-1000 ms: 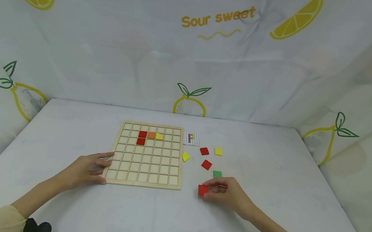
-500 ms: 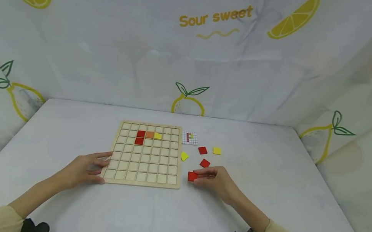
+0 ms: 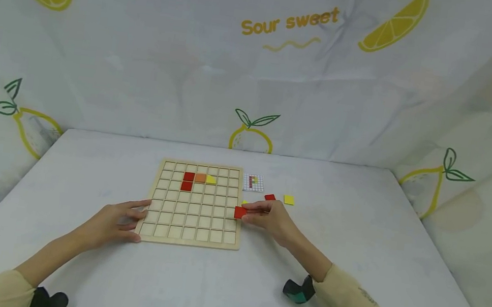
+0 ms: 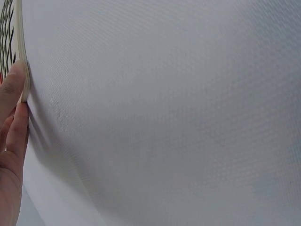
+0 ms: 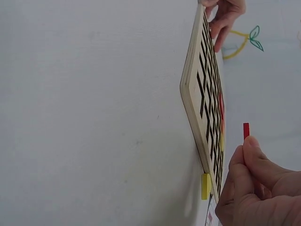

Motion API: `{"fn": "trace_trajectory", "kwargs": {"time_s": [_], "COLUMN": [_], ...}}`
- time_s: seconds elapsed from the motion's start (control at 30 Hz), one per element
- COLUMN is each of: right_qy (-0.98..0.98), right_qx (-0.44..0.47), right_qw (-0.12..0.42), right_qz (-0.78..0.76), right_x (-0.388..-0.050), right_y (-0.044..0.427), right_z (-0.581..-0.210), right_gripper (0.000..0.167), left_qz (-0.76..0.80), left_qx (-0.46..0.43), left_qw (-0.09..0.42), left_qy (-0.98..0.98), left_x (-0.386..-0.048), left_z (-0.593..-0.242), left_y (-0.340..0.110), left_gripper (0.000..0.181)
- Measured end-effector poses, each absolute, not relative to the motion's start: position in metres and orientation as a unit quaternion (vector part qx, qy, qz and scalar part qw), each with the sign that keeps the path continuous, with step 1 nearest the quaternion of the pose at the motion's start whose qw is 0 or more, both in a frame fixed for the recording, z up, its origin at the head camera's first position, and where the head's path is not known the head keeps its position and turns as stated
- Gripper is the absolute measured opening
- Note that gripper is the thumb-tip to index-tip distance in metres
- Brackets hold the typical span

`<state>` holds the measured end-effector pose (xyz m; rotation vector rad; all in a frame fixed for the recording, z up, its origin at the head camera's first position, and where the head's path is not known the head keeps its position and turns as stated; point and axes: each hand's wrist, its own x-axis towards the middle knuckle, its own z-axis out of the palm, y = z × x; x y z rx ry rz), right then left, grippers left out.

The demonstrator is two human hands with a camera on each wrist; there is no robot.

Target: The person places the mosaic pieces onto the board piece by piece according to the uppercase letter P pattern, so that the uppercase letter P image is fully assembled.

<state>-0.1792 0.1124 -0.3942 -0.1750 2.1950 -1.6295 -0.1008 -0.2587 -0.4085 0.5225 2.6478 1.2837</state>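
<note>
My left hand (image 3: 109, 224) rests its spread fingers along the left edge of the wooden grid board (image 3: 189, 243). The left wrist view shows that hand (image 4: 10, 155) touching the board's edge (image 4: 21, 42). Between thumb and fingers, my right hand (image 3: 272, 220) pinches a red tile (image 3: 239, 212) just over the board's right edge. The right wrist view has this tile (image 5: 246, 130) edge-on above the fingers of the right hand (image 5: 263, 193). Toward the board's back lie two red tiles (image 3: 188, 181), an orange tile (image 3: 200, 178) and a yellow piece (image 3: 211, 179).
A small pattern card (image 3: 253, 182) lies right of the board's back corner. Beyond my right hand are a partly hidden red tile (image 3: 270, 197) and a yellow tile (image 3: 288, 199). Another yellow piece (image 5: 205, 186) lies beside the board. A patterned cloth (image 3: 167, 82) hangs behind the table.
My right hand has carried the red tile left and away from me, from the table to the board's right edge. The left hand has stayed at the board.
</note>
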Motion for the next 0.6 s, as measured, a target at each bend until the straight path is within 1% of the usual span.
{"fn": "trace_trajectory", "kwargs": {"time_s": [0.13, 0.6], "right_qy": [0.783, 0.791], "right_qx": [-0.061, -0.105], "right_qw": [0.205, 0.189], "right_qz": [-0.584, -0.572], "right_x": [-0.184, -0.194], "right_y": [0.103, 0.065], "right_z": [-0.395, -0.398], "right_gripper": [0.030, 0.028], "left_qz": [0.435, 0.427], "left_qx": [0.170, 0.172], "left_qw": [0.081, 0.075], "left_qy": [0.881, 0.884], "left_x": [-0.101, -0.101], "left_z": [-0.408, -0.409], "left_y": [-0.258, -0.259], "left_gripper": [0.059, 0.059]}}
